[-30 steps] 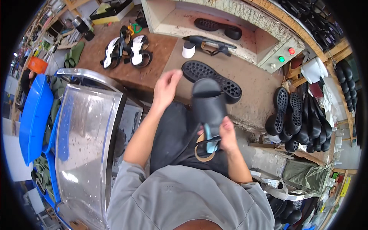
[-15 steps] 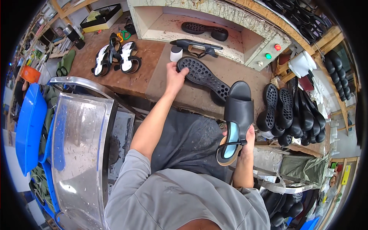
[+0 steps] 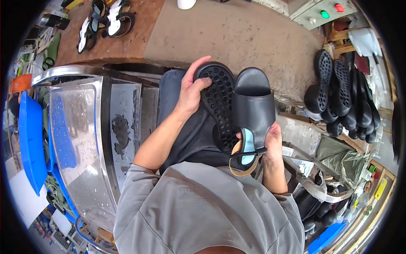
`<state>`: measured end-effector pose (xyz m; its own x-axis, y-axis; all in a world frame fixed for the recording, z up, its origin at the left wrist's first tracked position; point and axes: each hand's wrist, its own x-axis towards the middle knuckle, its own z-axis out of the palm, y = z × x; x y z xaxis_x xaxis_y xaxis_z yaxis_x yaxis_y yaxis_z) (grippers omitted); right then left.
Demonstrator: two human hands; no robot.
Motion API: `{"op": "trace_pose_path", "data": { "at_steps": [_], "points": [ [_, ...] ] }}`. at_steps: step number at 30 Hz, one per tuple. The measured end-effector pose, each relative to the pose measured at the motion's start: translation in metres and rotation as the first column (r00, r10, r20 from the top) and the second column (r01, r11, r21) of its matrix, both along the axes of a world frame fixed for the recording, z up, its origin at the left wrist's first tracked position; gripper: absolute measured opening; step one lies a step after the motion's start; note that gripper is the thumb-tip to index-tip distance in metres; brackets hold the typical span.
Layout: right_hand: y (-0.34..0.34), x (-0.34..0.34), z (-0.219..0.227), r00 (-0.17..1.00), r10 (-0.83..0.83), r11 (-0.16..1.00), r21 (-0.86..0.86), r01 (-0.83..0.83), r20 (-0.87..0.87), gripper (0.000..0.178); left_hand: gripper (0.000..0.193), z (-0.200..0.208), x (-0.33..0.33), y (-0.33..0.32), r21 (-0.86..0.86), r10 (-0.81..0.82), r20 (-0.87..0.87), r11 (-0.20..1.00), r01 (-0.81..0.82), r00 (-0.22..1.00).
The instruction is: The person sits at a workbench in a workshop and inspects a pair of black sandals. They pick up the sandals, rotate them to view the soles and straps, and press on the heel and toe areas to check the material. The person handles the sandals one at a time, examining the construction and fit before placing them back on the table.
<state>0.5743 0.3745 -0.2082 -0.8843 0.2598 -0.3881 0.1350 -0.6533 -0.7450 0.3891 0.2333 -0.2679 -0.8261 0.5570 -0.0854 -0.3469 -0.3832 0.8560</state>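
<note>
My left hand (image 3: 189, 94) grips the toe end of a black shoe sole (image 3: 219, 103), thumb on its hole-patterned face and index finger stretched along the outer edge. Beside it, my right hand (image 3: 273, 143) holds a black open-toe sandal (image 3: 253, 111) by the heel end. The sandal has a wide smooth upper, a light blue insole and a thin back strap with a tan lining. Both pieces are side by side above my lap, toes pointing away from me. The sandal's heel part overlaps the sole's lower edge, and most of my right fingers are hidden behind the sandal.
A brown worktable (image 3: 198, 36) spans the far side, bearing strappy sandals with white insoles (image 3: 115, 23) at its left. Several black soles (image 3: 323, 72) stand at the right. A metal-framed clear panel (image 3: 78, 135) and blue tub (image 3: 31, 142) are at left.
My left hand has brought the sole from over the table back toward me, alongside the sandal. The view has tipped closer to my body, so the white box on the table is mostly out of sight.
</note>
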Motion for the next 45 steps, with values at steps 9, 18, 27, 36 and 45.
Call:
{"op": "trace_pose_path", "data": {
  "at_steps": [9,18,27,36,45],
  "points": [
    [-0.010,-0.019,-0.034,0.991,0.086,0.994,0.058,-0.093,0.104,0.023,0.058,-0.002,-0.011,-0.002,0.121,-0.161,0.120,0.982,0.147,0.979],
    [-0.013,-0.018,-0.042,0.976,0.099,0.988,0.096,-0.119,0.193,0.018,0.055,-0.002,-0.016,-0.003,0.223,-0.216,0.171,0.959,0.176,0.961],
    [-0.013,-0.013,-0.023,0.964,0.167,0.957,0.202,-0.209,0.208,0.019,0.090,0.001,-0.010,-0.008,0.247,-0.284,-0.022,0.927,0.280,0.959],
    [-0.014,-0.019,-0.015,0.963,0.143,0.930,0.302,-0.211,0.230,0.021,0.063,0.003,0.002,-0.008,0.245,-0.305,0.090,0.930,0.275,0.948],
    [-0.019,0.000,-0.019,0.967,0.225,0.894,0.370,-0.252,0.116,0.029,0.047,0.006,-0.016,0.008,0.117,-0.206,0.297,0.977,0.179,0.932]
  ]
}}
